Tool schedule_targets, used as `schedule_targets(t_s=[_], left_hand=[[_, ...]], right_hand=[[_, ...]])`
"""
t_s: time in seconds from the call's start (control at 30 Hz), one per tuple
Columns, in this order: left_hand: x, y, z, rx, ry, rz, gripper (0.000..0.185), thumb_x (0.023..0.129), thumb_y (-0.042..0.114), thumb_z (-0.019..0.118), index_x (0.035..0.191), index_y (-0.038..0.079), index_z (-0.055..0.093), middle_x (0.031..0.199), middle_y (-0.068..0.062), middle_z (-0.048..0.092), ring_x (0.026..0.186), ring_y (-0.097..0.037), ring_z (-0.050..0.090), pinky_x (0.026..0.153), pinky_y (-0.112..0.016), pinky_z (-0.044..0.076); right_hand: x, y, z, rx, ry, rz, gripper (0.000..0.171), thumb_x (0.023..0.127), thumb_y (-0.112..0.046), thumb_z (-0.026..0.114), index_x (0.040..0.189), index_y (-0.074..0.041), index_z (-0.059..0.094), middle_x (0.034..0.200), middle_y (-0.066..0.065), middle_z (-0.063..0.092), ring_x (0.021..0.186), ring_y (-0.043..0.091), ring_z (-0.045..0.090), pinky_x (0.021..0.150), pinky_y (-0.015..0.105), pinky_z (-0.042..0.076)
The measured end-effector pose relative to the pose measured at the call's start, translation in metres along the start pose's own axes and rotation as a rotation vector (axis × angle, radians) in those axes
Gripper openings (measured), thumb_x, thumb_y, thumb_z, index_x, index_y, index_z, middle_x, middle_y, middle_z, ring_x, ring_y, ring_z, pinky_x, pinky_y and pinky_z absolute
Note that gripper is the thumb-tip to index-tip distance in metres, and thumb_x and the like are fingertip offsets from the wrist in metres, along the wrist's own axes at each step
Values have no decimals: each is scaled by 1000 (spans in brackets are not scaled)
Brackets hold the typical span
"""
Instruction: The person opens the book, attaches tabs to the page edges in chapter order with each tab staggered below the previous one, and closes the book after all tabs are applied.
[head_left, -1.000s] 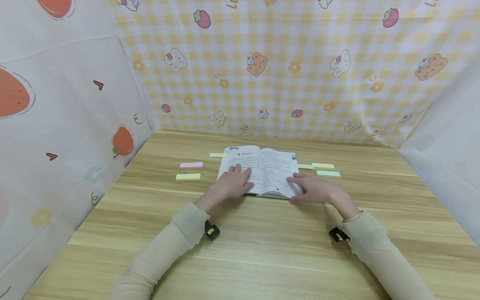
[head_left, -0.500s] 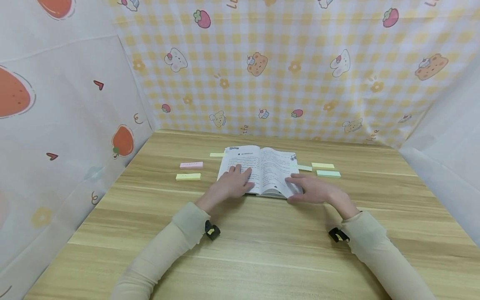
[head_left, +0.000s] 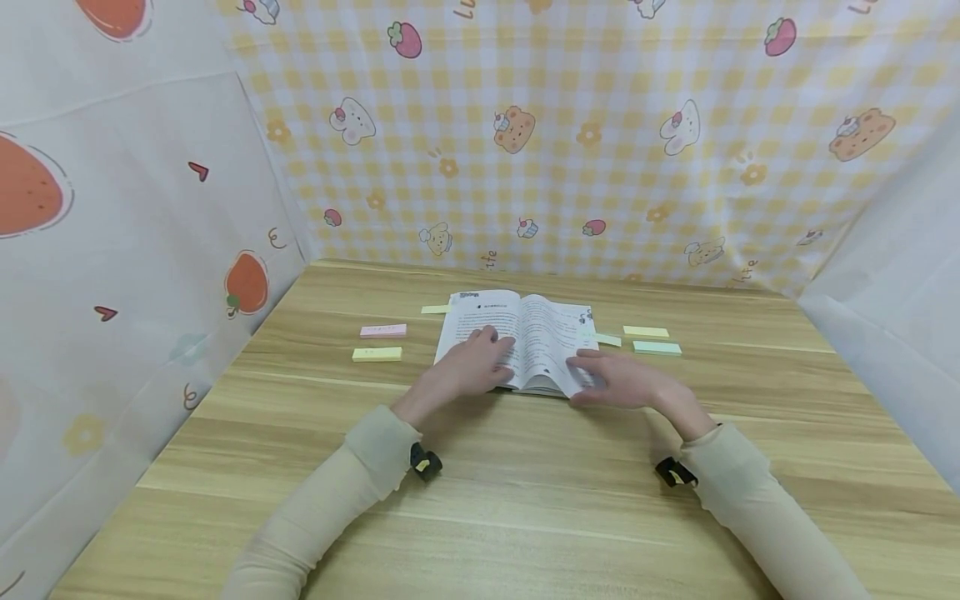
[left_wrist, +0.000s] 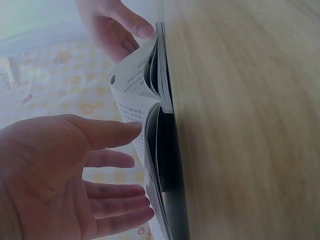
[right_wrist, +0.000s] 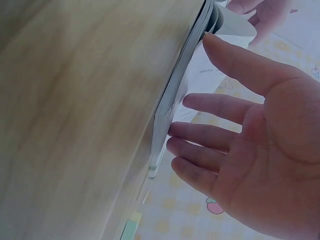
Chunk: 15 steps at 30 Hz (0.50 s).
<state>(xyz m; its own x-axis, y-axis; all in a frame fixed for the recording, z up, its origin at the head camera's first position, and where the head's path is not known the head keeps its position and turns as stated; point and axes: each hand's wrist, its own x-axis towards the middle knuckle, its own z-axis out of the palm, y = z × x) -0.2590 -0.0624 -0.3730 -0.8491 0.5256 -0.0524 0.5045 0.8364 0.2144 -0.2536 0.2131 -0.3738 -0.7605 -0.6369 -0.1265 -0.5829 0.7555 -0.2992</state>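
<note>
Both hands (fingers straight) press the open paper book flat.

Print on book pages too small to read. Lower left page hidden under left hand; lower right corner under right hand. Writing on pink note illegible. Wrist views blurred; right-wrist palm cut off by frame edge.
</note>
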Motion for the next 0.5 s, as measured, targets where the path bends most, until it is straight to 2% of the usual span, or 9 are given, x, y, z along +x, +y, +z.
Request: schedule_targets(t_s=[0.27, 0.5], left_hand=[[0, 8, -1, -48, 17, 45, 59, 99, 31, 66, 151, 11, 47, 133, -15, 52, 114, -26, 52, 88, -42, 53], [1, 13, 1, -62, 54, 96, 59, 100, 38, 64, 150, 13, 48, 135, -14, 53, 119, -25, 53, 96, -41, 51]], right_hand=[[1, -4, 1, 18, -3, 12, 68, 96, -45, 67, 146, -2, 51, 150, 27, 44, 135, 47, 45, 109, 59, 37], [1, -11, 0, 53, -17, 21, 67, 99, -42, 63, 149, -1, 46, 152, 27, 42, 134, 46, 46, 108, 59, 39]])
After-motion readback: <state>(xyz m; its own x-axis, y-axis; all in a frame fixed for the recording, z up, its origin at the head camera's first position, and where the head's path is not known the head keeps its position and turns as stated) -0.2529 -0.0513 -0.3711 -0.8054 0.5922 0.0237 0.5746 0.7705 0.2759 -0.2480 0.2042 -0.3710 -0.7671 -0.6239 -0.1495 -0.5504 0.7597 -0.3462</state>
